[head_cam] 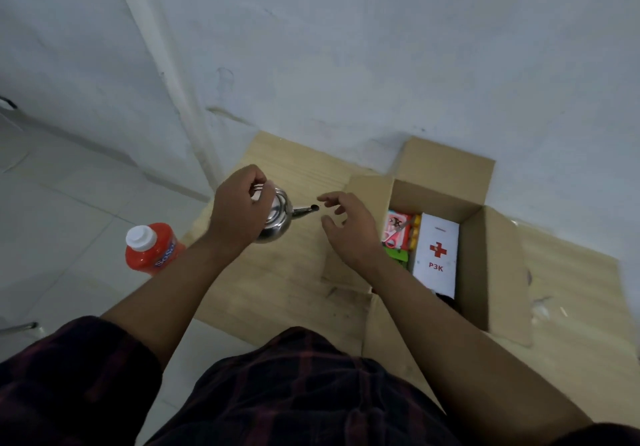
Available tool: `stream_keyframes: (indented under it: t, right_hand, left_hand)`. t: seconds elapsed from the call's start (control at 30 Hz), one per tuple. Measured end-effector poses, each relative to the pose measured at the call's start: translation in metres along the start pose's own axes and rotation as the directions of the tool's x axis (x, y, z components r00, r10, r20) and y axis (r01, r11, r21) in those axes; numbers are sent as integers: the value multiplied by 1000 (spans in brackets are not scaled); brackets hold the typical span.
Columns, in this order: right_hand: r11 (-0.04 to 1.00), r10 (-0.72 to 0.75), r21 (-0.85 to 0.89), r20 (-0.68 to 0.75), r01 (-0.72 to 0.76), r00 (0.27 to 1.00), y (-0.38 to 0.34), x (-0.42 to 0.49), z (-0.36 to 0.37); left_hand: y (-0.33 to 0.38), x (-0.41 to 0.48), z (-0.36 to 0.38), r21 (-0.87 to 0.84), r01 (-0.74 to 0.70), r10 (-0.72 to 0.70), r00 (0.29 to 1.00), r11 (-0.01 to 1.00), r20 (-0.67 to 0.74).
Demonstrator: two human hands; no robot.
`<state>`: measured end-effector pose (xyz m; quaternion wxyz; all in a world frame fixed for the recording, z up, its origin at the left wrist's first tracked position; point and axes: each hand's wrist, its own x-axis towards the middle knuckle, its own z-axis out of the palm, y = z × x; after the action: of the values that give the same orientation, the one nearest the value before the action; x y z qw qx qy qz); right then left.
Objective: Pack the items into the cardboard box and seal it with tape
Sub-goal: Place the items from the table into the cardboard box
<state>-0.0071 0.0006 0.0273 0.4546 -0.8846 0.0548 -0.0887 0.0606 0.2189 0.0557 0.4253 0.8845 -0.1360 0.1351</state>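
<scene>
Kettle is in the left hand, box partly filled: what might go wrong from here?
The left hand holds the steel kettle by its top handle alone; it may swing, and its spout could catch the box flap.
The cardboard box already holds the P3K box and coloured packs, so room looks tight.
The orange bottle stands apart at the left, easily forgotten.

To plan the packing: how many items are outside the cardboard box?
2: a metal kettle in the left hand, an orange bottle on the floor. Others may be out of view.
</scene>
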Motion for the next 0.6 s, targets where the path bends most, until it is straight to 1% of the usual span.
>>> stream_keyframes:
  t: [0.07, 0.13, 0.23, 0.33, 0.43, 0.5, 0.6]
  right_hand:
    - [1000, -11, -19, -34, 11, 999, 1, 4, -15]
    - [1000, 24, -13, -46, -25, 999, 2, 4, -34]
    - [987, 157, 40, -24, -156, 987, 4, -4, -62]
    - [961, 259, 113, -33, -254, 965, 12, -14, -82]
    - [915, 381, 163, -41, -370, 924, 26, -22, -103]
    - [867, 462, 191, 38, -460, 886, 32, -27, -124]
    - [770, 536, 263, 227, -581, 813, 39, -39, -155]
  left_hand:
    - [17, 10, 5, -61, -18, 16, 1000, 998, -26]
    - [37, 18, 17, -122, -43, 40, 999, 992, -33]
    - [69, 27, 38, -194, -91, 92, 996, 977, -6]
    - [98, 32, 58, -261, -135, 151, 988, 956, 39]
    - [123, 35, 75, -286, -225, 259, 962, 931, 87]
    - [139, 37, 85, -306, -278, 332, 933, 911, 141]
    - [163, 36, 101, -363, -329, 423, 879, 872, 220]
